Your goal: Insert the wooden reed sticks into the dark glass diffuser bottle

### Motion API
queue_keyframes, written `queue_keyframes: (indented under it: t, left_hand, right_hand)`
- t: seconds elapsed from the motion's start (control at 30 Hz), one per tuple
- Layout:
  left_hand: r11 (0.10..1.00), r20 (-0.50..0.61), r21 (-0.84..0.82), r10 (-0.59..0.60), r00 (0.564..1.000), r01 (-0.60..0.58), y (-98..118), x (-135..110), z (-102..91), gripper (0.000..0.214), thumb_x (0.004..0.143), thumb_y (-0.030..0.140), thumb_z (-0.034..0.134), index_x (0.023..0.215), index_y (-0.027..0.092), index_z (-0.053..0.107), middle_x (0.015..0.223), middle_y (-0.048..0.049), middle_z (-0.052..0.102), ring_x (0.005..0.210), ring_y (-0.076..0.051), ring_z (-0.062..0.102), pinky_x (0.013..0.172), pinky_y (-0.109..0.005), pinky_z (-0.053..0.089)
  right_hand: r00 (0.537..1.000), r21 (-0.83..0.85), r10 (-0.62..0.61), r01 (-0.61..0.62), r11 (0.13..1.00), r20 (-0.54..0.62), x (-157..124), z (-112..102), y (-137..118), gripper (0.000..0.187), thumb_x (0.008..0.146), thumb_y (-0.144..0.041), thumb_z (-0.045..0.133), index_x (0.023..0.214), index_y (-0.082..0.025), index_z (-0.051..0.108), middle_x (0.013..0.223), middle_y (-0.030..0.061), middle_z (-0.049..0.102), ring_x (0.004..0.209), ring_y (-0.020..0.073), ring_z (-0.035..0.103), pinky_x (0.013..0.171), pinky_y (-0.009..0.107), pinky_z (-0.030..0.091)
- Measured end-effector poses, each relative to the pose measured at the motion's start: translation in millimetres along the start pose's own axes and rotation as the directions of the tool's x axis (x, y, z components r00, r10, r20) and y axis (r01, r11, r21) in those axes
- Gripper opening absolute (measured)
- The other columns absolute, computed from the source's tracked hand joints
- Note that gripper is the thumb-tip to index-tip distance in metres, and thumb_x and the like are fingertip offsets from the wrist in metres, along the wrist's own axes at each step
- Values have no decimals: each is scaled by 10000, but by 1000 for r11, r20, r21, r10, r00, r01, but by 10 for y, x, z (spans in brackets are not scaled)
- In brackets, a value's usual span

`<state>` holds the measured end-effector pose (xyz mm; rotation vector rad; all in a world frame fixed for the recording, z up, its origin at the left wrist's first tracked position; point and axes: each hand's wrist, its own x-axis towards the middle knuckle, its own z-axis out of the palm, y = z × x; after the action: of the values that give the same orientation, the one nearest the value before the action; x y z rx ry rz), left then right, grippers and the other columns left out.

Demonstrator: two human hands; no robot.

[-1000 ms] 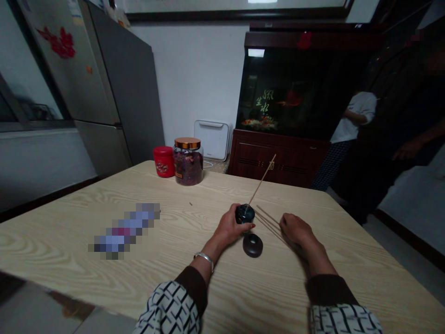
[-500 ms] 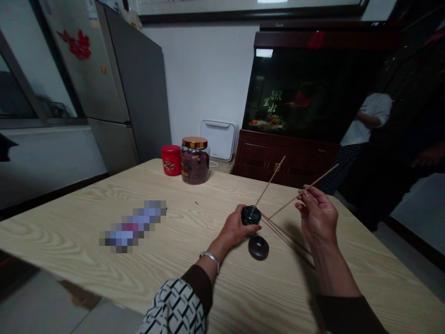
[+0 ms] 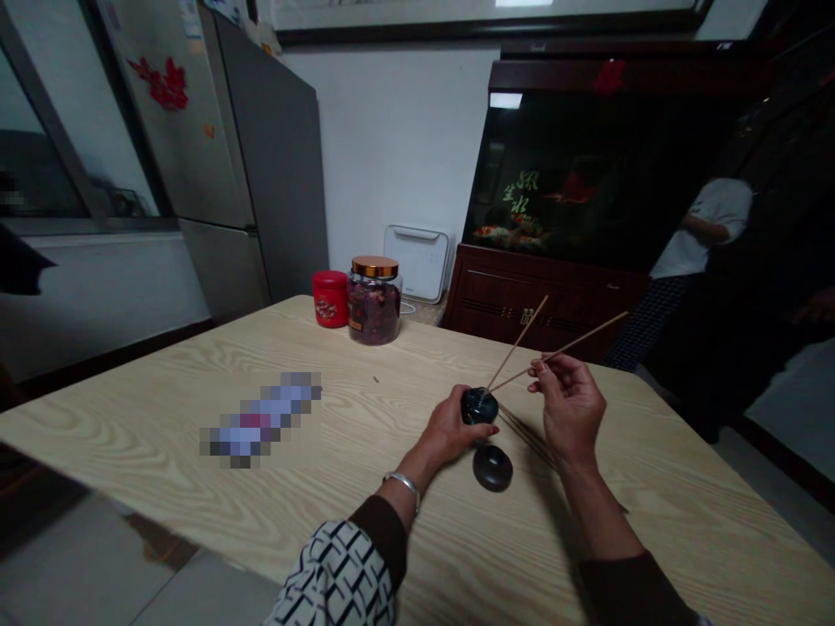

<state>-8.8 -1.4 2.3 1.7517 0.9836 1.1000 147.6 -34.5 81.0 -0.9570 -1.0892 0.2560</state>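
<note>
My left hand grips a small dark round holder that stands on the light wooden table. One thin stick rises slanted out of the holder. My right hand pinches a second thin stick, its lower end at the holder's top. A dark round lid lies on the table just in front of the holder. More sticks lie flat between my hands.
A glass jar with a copper lid and a red tin stand at the table's far edge. A blurred oblong patch lies to the left. Behind are a fridge and a fish tank. A person stands at the right.
My right hand picked a stick up off the table, raised it, then brought its lower end to the holder. My left hand stayed on the holder. The view shifted a little.
</note>
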Motion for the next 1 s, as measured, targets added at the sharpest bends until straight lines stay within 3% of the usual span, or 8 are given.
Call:
queue_keyframes:
  t: [0.07, 0.17, 0.3, 0.43, 0.5, 0.57, 0.77, 1.0]
  left_hand:
    - [1000, -3, 3, 8, 1000, -8, -5, 1, 0, 661, 615, 419, 841, 1159, 199, 538, 981, -40, 672, 884, -205, 620, 780, -286, 466]
    - [1000, -4, -5, 15, 1000, -15, -13, 5, -2, 655, 614, 415, 840, 1157, 203, 540, 984, -38, 671, 890, -209, 623, 789, -293, 468]
    - [1000, -5, -6, 15, 1000, -15, -25, 9, 2, 652, 619, 424, 840, 1152, 195, 542, 976, -44, 672, 882, -205, 622, 766, -281, 465]
    - [1000, -1, 8, 11, 1000, -11, -40, 7, 8, 654, 620, 426, 842, 1153, 192, 542, 971, -42, 673, 873, -202, 620, 754, -277, 463]
    - [1000, -3, 2, 13, 1000, -13, -50, 6, 11, 650, 625, 420, 841, 1157, 195, 542, 979, -41, 673, 880, -202, 621, 756, -278, 464]
    - [1000, -10, -10, 21, 1000, -21, -58, 6, 13, 647, 627, 411, 841, 1159, 196, 542, 989, -40, 673, 890, -201, 622, 761, -277, 465]
    - [999, -7, -19, 31, 999, -31, -44, 6, 9, 652, 627, 387, 843, 1170, 188, 542, 991, -41, 672, 895, -199, 618, 773, -282, 465]
    - [998, 2, -50, 38, 999, -38, -45, 4, 18, 624, 641, 366, 834, 1161, 183, 540, 991, -39, 672, 894, -192, 618, 774, -272, 462]
  right_hand:
    - [990, -35, 74, -70, 997, 120, -37, 36, 65, 278, 802, -400, 687, 968, -182, 637, 870, 37, 661, 745, 155, 626, 568, 261, 524]
    - [924, -156, 198, -154, 976, 327, -52, 24, 176, 321, 814, -468, 647, 947, -176, 658, 857, 52, 682, 723, 169, 634, 565, 272, 511]
    - [892, -396, 259, -101, 913, 370, 61, -258, 309, 294, 852, -464, 569, 924, -196, 664, 863, 52, 698, 697, 173, 634, 595, 283, 477]
    - [820, -789, 387, 121, 602, 422, 138, -640, 413, 146, 814, -335, 581, 793, -228, 678, 807, 40, 700, 758, 190, 631, 671, 294, 417]
    - [748, -880, 517, 188, 436, 416, 115, -739, 453, 123, 791, -324, 592, 778, -238, 681, 800, 44, 700, 775, 201, 626, 640, 291, 376]
    - [694, -909, 598, 218, 356, 401, 77, -769, 496, 119, 774, -330, 605, 801, -241, 679, 826, 48, 702, 785, 201, 620, 620, 284, 347]
    - [640, -902, 655, 150, 406, 402, 54, -765, 674, 116, 747, -248, 609, 830, -207, 678, 848, 39, 697, 773, 163, 600, 634, 251, 351]
    - [633, -893, 657, 126, 433, 408, 56, -788, 742, 71, 749, -230, 609, 743, -186, 664, 807, 40, 690, 717, 142, 570, 617, 239, 345]
